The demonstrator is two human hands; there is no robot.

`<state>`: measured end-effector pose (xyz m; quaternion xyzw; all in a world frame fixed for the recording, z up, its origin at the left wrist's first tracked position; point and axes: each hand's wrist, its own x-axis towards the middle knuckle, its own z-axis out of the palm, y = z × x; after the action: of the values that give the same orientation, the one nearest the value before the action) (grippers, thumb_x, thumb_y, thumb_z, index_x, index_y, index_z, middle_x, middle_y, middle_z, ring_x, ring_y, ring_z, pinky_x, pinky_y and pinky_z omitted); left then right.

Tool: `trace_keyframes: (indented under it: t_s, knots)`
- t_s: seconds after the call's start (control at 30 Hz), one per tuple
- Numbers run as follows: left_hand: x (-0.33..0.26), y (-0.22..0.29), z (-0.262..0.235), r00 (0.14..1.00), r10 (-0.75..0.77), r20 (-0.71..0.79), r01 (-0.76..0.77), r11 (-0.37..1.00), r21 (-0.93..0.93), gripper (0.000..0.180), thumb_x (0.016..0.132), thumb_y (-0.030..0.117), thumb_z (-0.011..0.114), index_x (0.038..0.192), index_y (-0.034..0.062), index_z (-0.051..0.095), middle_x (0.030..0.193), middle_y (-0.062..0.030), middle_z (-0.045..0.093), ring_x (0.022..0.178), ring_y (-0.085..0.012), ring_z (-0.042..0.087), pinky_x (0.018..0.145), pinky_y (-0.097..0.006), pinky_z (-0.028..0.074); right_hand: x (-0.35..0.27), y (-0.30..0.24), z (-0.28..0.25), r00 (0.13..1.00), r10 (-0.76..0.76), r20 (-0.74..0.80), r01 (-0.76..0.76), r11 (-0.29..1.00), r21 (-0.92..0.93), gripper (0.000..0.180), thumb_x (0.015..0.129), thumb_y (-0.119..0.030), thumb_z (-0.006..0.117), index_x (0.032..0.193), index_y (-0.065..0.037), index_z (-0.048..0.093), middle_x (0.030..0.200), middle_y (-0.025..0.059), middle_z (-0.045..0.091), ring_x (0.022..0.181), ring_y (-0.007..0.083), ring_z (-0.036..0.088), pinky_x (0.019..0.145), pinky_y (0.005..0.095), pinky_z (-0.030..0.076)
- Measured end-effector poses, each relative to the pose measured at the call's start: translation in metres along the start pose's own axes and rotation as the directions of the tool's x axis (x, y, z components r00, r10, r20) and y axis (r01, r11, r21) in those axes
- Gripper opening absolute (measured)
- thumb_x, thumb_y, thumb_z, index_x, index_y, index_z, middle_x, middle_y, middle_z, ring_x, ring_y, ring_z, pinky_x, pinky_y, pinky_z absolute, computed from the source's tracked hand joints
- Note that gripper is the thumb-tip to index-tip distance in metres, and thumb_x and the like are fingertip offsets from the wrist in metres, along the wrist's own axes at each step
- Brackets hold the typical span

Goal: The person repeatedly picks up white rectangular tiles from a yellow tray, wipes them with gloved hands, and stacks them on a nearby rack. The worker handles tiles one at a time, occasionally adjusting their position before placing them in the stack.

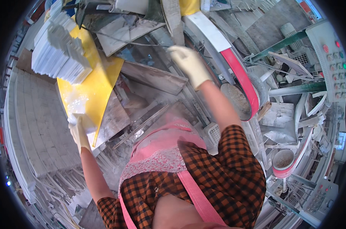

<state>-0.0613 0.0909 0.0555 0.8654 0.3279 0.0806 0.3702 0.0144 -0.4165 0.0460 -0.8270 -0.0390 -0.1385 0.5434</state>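
Note:
In a pale glove, my left hand (79, 134) is closed on a small white block (84, 121) at the near end of a glossy yellow sheet (106, 82). Whether the block is one piece or several thin ones I cannot make out. A tall, uneven stack of thin white strips (58, 57) stands farther back on the same sheet. My right hand (188, 65), also gloved, is held out ahead beside a belt machine's curved belt (239, 72), white at its far part and red nearer me. Its fingers are smeared by motion, and nothing shows clearly in them.
A control panel with coloured buttons (335, 63) stands at the far right. Wooden boards (153, 76) lie between my arms. Long grey planks or slabs (35, 126) are stacked at the left, with loose strips below them. A second belt wheel (283, 159) sits at the lower right.

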Motion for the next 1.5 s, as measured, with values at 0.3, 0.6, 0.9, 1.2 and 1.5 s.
trace_keyframes:
  t_s: [0.3,0.6,0.9,1.2,1.5]
  knots:
    - [0.014,-0.020,-0.002,0.997,-0.065,0.034,0.071,0.970,-0.233,0.064,0.090,0.033,0.068,0.138,-0.0066,0.049,0.125,-0.0187,0.063,0.109,-0.0287,0.065,0.091,-0.039,0.053,0.011,0.106,-0.200,0.977,0.066,0.202,0.160,0.393,-0.906,0.069,0.084,-0.017,0.071,0.147,-0.006,0.046,0.152,0.0132,0.047,0.143,0.0263,0.042,0.116,0.0444,0.033]
    - [0.046,-0.066,-0.002,0.999,-0.033,0.002,0.032,0.949,-0.315,0.062,0.089,0.028,0.071,0.138,-0.0044,0.050,0.124,-0.0168,0.063,0.108,-0.0273,0.066,0.091,-0.038,0.053,0.039,0.148,-0.173,0.976,0.043,0.215,0.211,0.070,-0.975,0.068,0.091,-0.020,0.059,0.151,0.000,0.035,0.156,0.0207,0.039,0.146,0.0294,0.038,0.120,0.0467,0.029]
    - [0.057,-0.075,-0.006,0.997,-0.073,0.013,0.073,0.947,-0.314,0.062,0.087,0.023,0.076,0.137,-0.0035,0.050,0.124,-0.0166,0.063,0.108,-0.0272,0.066,0.088,-0.040,0.056,0.086,0.124,-0.185,0.921,-0.227,0.317,0.354,0.147,-0.924,0.057,0.088,-0.023,0.066,0.138,-0.001,0.051,0.140,0.0129,0.058,0.134,0.0233,0.052,0.115,0.0443,0.037]
    - [0.050,-0.078,-0.009,0.994,-0.107,-0.015,0.099,0.956,-0.277,0.062,0.087,0.027,0.076,0.138,-0.0008,0.053,0.124,-0.0135,0.064,0.110,-0.0238,0.064,0.090,-0.037,0.054,0.130,0.120,-0.173,0.896,0.061,0.439,0.423,0.178,-0.888,0.091,0.072,-0.031,0.085,0.146,-0.002,0.040,0.148,0.0158,0.050,0.139,0.0276,0.047,0.118,0.0458,0.035]
    - [0.051,-0.071,-0.002,0.994,-0.104,-0.022,0.094,0.954,-0.284,0.065,0.085,0.030,0.077,0.138,0.0005,0.054,0.125,-0.0131,0.065,0.111,-0.0230,0.064,0.091,-0.036,0.053,0.135,0.120,-0.186,0.799,-0.131,0.587,0.601,0.235,-0.764,0.077,0.073,-0.022,0.080,0.138,0.002,0.048,0.135,0.0206,0.058,0.126,0.0322,0.057,0.109,0.0406,0.044]
